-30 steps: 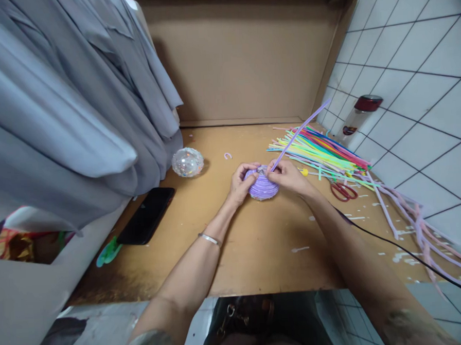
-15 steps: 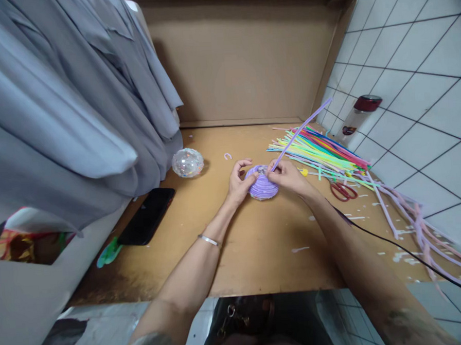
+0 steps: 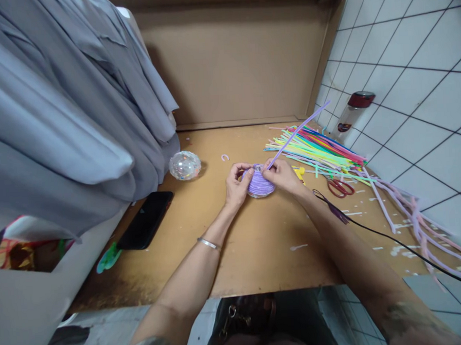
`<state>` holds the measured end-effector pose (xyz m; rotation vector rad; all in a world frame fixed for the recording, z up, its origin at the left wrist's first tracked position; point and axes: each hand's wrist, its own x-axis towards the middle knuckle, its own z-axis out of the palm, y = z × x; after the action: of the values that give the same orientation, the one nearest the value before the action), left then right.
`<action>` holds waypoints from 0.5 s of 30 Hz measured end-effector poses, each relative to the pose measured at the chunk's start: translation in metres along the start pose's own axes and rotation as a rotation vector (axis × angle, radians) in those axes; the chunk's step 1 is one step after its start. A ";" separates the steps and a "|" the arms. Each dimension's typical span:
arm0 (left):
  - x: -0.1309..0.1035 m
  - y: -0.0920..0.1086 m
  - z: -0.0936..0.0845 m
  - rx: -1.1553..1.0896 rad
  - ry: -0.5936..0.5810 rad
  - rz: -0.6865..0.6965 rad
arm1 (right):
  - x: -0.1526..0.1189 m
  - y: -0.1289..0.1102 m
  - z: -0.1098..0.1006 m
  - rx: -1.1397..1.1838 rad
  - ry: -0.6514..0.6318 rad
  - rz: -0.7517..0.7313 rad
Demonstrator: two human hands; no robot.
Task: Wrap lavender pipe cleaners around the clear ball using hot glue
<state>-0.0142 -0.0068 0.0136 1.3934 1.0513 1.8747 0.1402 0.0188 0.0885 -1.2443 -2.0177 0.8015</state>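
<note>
Between my hands, a ball wrapped in purple pipe cleaner (image 3: 261, 185) rests low over the table, its pale underside showing below the coils. My left hand (image 3: 238, 183) grips the ball's left side, thumb on the coils and fingers curled behind. My right hand (image 3: 281, 175) pinches a purple pipe cleaner (image 3: 298, 128) at the ball's upper right. The strip's long free end slants up and right over a pile of colored pipe cleaners (image 3: 330, 149). A clear, faceted-looking ball (image 3: 185, 165) sits to the left, apart from both hands.
Red-handled scissors (image 3: 340, 188), a yellow item (image 3: 299, 174) and a black cable (image 3: 388, 233) lie on the right. At left are a black phone (image 3: 146, 220) and a green object (image 3: 109, 257). A lidded bottle (image 3: 351, 115) stands by the tiled wall; cardboard (image 3: 232, 64) backs the table.
The view has shifted slightly. The wrapped ball has tilted a little in my hands, and my left fingers have curled closer around it. The purple strip remains in my right pinch.
</note>
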 end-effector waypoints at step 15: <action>-0.018 0.000 0.015 0.228 -0.052 0.028 | 0.005 0.007 0.007 0.068 0.126 0.067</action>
<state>0.0055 -0.0180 0.0069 1.5823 1.2566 1.7715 0.1366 0.0246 0.0800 -1.2967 -1.8428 0.7965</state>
